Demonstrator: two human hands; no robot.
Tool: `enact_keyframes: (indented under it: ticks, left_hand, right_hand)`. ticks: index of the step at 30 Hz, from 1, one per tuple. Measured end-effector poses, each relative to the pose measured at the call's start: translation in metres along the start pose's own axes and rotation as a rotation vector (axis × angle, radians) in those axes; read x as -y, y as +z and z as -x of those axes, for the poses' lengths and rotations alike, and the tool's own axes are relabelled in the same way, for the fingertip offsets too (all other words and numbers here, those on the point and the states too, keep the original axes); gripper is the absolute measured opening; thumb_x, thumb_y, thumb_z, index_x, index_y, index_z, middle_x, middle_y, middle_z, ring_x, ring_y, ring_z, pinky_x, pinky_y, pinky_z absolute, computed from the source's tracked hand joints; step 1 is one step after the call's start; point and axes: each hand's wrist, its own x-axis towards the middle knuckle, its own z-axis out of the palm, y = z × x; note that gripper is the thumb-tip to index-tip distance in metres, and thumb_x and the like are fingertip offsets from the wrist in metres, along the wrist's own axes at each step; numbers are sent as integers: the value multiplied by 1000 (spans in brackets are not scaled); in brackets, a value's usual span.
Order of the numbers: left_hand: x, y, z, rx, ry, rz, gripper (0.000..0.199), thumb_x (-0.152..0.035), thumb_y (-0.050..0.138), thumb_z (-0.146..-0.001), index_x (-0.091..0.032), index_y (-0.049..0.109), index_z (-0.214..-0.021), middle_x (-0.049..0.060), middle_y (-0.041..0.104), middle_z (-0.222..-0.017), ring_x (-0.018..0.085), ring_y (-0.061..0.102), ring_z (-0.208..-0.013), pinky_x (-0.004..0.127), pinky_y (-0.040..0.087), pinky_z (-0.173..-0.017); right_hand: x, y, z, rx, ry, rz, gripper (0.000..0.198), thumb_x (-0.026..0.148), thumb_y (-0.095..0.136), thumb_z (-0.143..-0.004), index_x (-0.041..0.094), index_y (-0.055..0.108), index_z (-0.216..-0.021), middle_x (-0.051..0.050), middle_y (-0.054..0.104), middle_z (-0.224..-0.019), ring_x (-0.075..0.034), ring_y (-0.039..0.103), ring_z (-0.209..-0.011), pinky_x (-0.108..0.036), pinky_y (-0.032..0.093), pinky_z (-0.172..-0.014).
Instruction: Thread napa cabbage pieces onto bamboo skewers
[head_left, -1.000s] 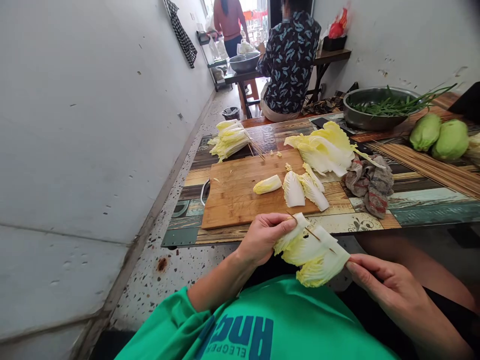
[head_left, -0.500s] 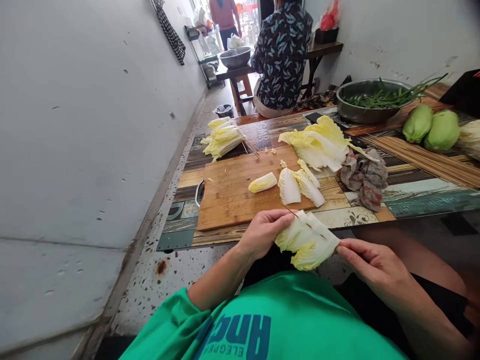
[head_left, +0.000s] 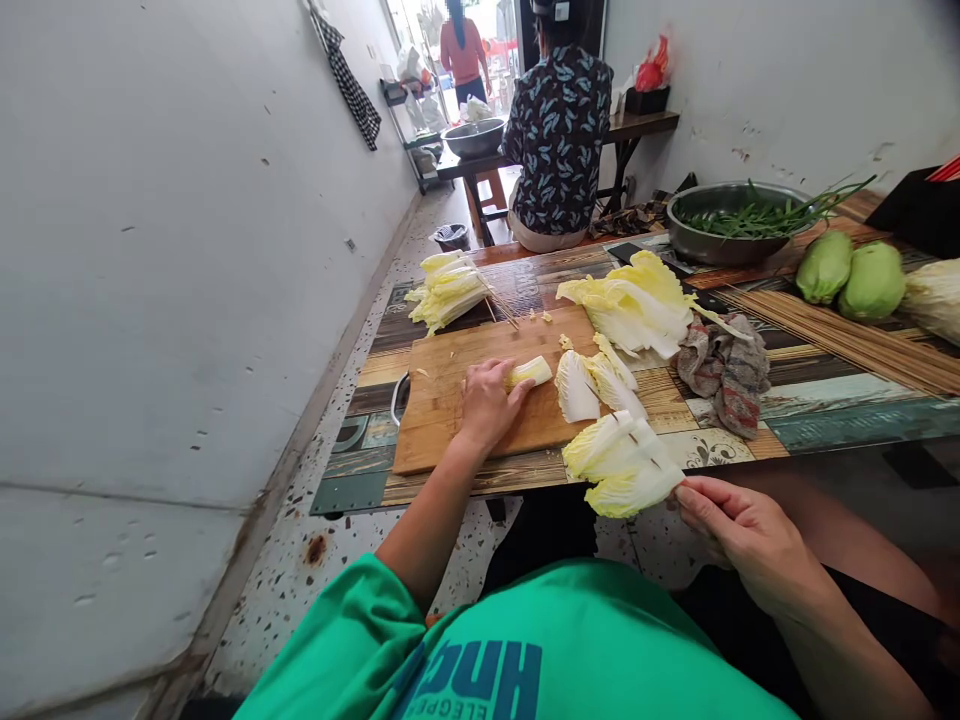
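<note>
On the wooden cutting board (head_left: 435,420), my left hand (head_left: 489,402) reaches over a small pale-yellow napa cabbage piece (head_left: 534,372), fingers curled round its left end. Beside that piece, several cut cabbage leaves (head_left: 577,388) lie at the board's right edge. In front of the table edge my right hand (head_left: 727,515) pinches the end of a skewer of cabbage leaves (head_left: 626,465); bits of the thin stick show through the white parts. The skewer's tip is hidden. Larger loose leaves (head_left: 637,305) are heaped behind the board.
Finished-looking skewered cabbage (head_left: 448,290) is stacked at the back left. To the right lie a crumpled cloth (head_left: 724,375), a bundle of bamboo sticks (head_left: 847,335), green gourds (head_left: 870,280) and a metal bowl of greens (head_left: 735,235). A person in a patterned shirt (head_left: 559,150) sits beyond.
My left hand has let go of the skewered leaves and moved forward onto the cabbage piece on the board. My right hand keeps the skewer, held slightly higher.
</note>
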Motion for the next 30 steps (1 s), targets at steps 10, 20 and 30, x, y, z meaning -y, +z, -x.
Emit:
enact_keyframes:
  ticks: [10,20,30]
  left_hand:
    - [-12,2,-22,208,96,48,33,-28,68,-84,-19,69,-116,10,70,-114,25,63,-109,38,45,-99]
    - [-8,-5,-24,232,103,234,18,-13,69,-71,-19,58,-84,-3,58,-78,13,52,-74,27,40,-69]
    - [0,-10,-19,198,81,121,29,-23,78,-67,-22,51,-78,0,59,-84,18,54,-82,32,43,-77]
  right_hand:
    - [-4,2,-2,-9,1,15,52,65,75,-69,19,79,-92,0,59,-64,-12,45,-56,-23,32,-46]
    - [-3,0,0,-8,-52,90,56,69,71,-71,20,80,-96,-4,68,-67,-19,61,-62,-26,44,-49]
    - [-10,-2,-1,22,-74,83,55,67,71,-72,20,79,-99,-10,77,-91,-29,71,-88,-33,57,-71]
